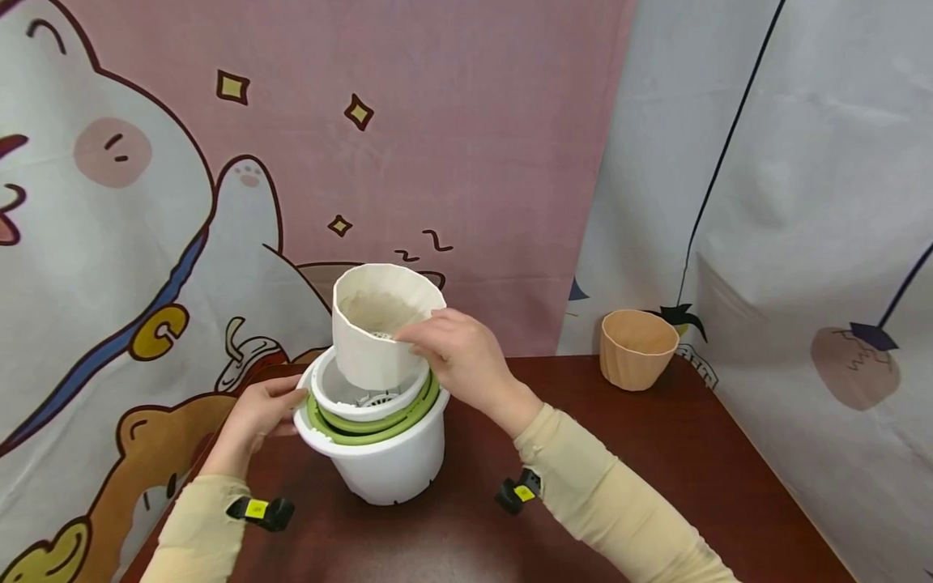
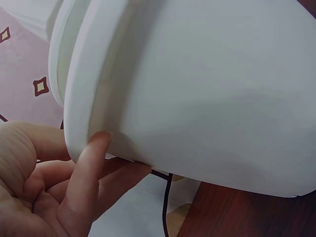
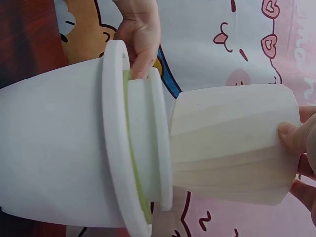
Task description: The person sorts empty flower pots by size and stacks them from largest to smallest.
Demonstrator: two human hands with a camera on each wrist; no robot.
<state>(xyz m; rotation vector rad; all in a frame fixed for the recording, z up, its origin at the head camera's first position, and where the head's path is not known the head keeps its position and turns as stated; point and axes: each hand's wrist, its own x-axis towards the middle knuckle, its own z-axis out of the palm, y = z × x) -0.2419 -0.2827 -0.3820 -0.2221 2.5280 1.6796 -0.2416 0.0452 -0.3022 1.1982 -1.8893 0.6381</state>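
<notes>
A large white flower pot [image 1: 394,470] stands on the table with green pots [image 1: 432,397] and a smaller white pot [image 1: 321,387] nested inside. Over that stack is a cream fluted flower pot [image 1: 364,356], its base at the mouth of the smaller white pot. My right hand [image 1: 462,352] pinches the cream pot's rim, thumb outside and fingers inside. At the stack's left side, my left hand [image 1: 258,413] grips the large white pot's rim [image 2: 81,94], the thumb on its outer side beneath the lip.
A peach fluted pot [image 1: 636,368] stands at the table's back right corner. The dark red-brown table [image 1: 568,453] meets a printed cloth backdrop [image 1: 474,162] behind, with more cloth at both sides.
</notes>
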